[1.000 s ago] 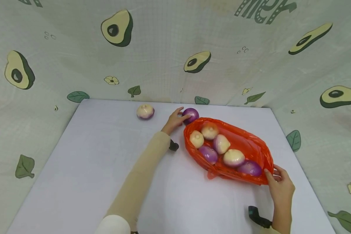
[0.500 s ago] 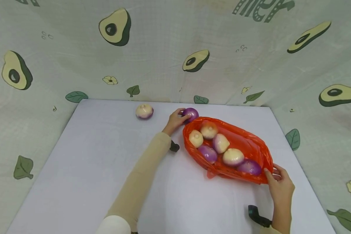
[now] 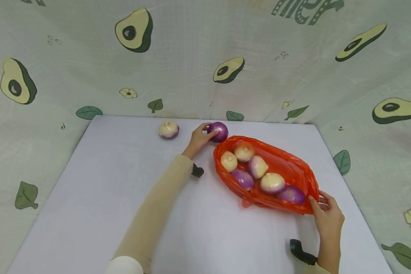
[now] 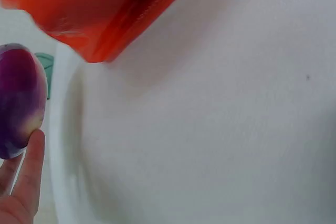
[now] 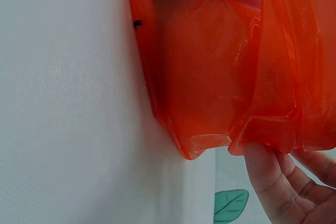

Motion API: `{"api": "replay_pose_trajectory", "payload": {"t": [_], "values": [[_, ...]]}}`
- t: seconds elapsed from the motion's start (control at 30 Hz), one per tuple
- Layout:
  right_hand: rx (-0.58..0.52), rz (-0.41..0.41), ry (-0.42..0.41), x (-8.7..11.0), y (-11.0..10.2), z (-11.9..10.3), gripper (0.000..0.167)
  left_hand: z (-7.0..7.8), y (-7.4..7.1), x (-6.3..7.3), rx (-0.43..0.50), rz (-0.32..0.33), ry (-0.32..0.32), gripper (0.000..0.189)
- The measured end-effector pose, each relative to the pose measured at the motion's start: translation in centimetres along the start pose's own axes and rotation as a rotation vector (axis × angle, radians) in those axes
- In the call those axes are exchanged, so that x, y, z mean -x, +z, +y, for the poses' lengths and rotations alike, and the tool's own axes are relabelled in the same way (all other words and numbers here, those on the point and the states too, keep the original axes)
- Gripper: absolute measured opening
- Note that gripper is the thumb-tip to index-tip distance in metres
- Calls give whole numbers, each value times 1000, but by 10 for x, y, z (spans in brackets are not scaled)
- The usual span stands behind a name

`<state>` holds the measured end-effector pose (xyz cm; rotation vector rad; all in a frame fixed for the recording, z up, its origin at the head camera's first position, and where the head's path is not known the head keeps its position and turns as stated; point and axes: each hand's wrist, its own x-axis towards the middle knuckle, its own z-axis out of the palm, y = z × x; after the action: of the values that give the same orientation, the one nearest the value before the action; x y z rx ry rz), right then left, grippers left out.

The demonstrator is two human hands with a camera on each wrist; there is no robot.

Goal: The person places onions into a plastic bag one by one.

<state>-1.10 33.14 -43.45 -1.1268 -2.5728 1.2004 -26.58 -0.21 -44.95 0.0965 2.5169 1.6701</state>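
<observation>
My left hand (image 3: 199,139) grips a purple onion (image 3: 218,131) by its left side, just beyond the far left rim of a red plastic bag (image 3: 294,167). The same onion (image 4: 22,100) shows at the left edge of the left wrist view, fingertips against its underside. At the bag's near right corner, my right hand (image 3: 328,215) pinches the rim between thumb and fingers; in the right wrist view the thumb presses the red film (image 5: 210,77). Several onions lie inside the open bag, among them a pale one (image 3: 272,183) and a purple one (image 3: 292,194).
Another pale onion (image 3: 169,129) sits by itself near the back edge of the white table (image 3: 99,198), left of my left hand. Behind and at both sides hangs a cloth (image 3: 185,49) printed with avocados and leaves. Black wrist-camera mounts (image 3: 302,253) stick out beside both wrists.
My left hand has moved slightly left and away from the bag, and the purple onion came with it. The right hand stays at the bag's corner.
</observation>
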Motion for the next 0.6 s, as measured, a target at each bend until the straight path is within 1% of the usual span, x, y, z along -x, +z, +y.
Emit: {"api": "replay_pose_trajectory", "payload": {"t": [0.07,0.27,0.43,0.6], "values": [[-4,0,-2,0,0,0,63,2,-7,1,23,13,17,55],[-2,0,0,1,1,-2,63,9,-26,5,133,48,48,53],[-1,1,-2,1,1,-2,62,19,-37,14,158,55,87,53],[-2,-1,-3,0,0,-2,62,33,-40,31,122,49,134,52]]}}
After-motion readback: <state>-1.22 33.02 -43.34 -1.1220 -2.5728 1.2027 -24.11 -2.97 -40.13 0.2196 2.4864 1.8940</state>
